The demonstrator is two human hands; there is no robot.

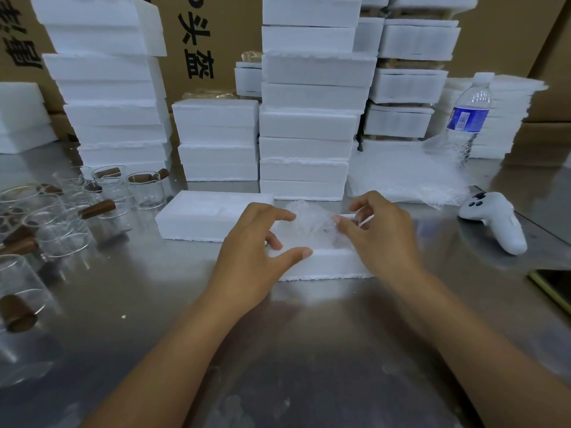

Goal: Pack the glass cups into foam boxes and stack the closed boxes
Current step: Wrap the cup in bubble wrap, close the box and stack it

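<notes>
An open white foam box [324,267] lies on the steel table in front of me. Inside it sits a cup wrapped in bubble wrap [312,217]. My left hand [253,242] rests on the box's left end, thumb along the front wall and index finger stretched towards the wrap. My right hand [380,230] has curled fingers and pinches the wrapped cup at its right side. A foam lid [200,217] lies flat just behind and to the left. Several glass cups with wooden handles [61,223] stand at the left.
Tall stacks of closed foam boxes [306,143] line the back, with cardboard cartons behind. Bubble wrap sheets [401,177], a water bottle [468,115], a white controller [494,220] and a phone [553,285] are on the right. The steel table [278,350] is bare near me.
</notes>
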